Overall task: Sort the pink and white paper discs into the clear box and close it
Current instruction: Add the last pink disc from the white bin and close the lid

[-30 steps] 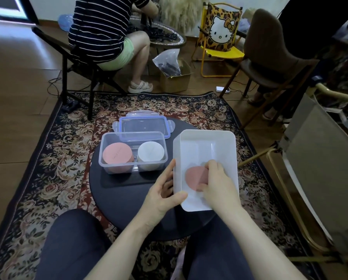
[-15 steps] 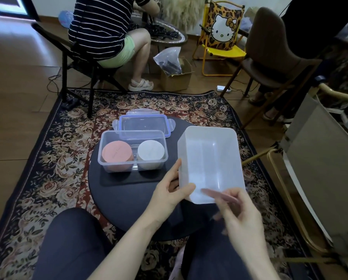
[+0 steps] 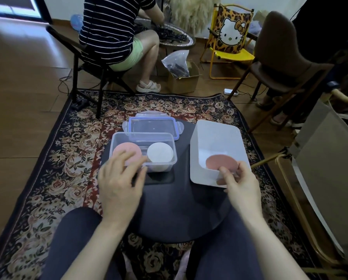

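The clear box [image 3: 174,158] stands open on the round dark table [image 3: 179,209]. Inside it are a stack of pink discs [image 3: 126,151] on the left and a stack of white discs [image 3: 160,152] on the right. Its blue-rimmed lid [image 3: 154,126] lies just behind it. To the right sits a white bin [image 3: 215,132] with one pink disc [image 3: 221,162] at its near end. My right hand [image 3: 239,182] pinches that disc's near edge at the bin's front wall. My left hand [image 3: 118,182], blurred and with fingers spread, hovers at the clear box's near-left corner and holds nothing.
My knees [image 3: 78,239] sit under the table's near edge, over a floral rug [image 3: 64,158]. A person on a folding chair [image 3: 108,47] is beyond the table, with a cardboard box [image 3: 183,81] nearby. A brown chair [image 3: 280,57] and a grey panel [image 3: 330,158] stand to the right.
The white bin, tilted up half a second ago, now rests flat with a pink disc showing in it. My left hand let go of the bin and moved left to the clear box.
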The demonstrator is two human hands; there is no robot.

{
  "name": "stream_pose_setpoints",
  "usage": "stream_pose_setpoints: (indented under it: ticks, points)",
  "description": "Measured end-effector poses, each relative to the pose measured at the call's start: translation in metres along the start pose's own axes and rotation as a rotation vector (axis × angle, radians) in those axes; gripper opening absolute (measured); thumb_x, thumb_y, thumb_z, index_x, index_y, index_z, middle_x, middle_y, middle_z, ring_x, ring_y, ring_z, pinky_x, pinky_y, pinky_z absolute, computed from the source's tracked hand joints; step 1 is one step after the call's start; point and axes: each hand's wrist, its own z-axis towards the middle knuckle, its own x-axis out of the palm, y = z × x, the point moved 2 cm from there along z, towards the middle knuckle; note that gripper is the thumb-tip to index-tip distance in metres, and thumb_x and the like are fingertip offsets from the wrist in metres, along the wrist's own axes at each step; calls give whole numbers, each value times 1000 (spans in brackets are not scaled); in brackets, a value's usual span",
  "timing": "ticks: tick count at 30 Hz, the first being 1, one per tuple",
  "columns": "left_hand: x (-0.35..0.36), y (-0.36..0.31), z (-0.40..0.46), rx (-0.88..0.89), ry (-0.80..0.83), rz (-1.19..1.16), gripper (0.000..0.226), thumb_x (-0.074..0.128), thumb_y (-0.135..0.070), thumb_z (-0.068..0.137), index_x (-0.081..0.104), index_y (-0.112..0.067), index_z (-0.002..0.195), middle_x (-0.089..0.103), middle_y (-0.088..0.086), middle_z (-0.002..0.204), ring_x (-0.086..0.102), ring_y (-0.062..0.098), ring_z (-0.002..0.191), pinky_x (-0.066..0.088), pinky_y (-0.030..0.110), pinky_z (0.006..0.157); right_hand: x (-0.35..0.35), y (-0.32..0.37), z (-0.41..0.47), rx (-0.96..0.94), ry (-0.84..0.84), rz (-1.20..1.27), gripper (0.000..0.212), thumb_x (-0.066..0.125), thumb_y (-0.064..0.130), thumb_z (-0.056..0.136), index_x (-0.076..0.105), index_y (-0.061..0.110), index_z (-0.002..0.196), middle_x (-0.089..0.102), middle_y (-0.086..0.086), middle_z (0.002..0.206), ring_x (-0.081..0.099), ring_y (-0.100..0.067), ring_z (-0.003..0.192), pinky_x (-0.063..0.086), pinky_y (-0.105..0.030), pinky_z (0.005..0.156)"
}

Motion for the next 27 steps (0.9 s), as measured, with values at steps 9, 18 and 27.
stream_pose_setpoints:
  ticks: [9, 18, 27]
  points:
    - [9, 38, 3, -166, 151, -170, 16, 80, -2, 74, 69, -12, 79, 62, 6, 123, 44, 28, 127, 28, 23, 107, -1, 23, 27, 9, 36, 258, 14, 54, 9, 94, 52, -4, 98, 65, -10, 80, 68, -15, 58, 43, -29, 49]
    - [-6, 0, -33, -178, 219, -223, 17, 83, -6, 70, 70, -16, 76, 62, 0, 121, 47, 22, 127, 31, 17, 101, -3, 59, -24, -102, 64, 464, 24, 59, 4, 91, 49, 10, 70, 40, 11, 40, 30, -8, 31, 25, -14, 35]
    - [-19, -13, -56, -162, 185, -188, 14, 67, -34, 82, 71, -22, 88, 62, -2, 121, 47, 21, 129, 32, 27, 99, 43, 34, -53, 153, 311, 475, 11, 58, 18, 94, 57, 7, 90, 39, 3, 37, 29, -11, 26, 23, -17, 33]
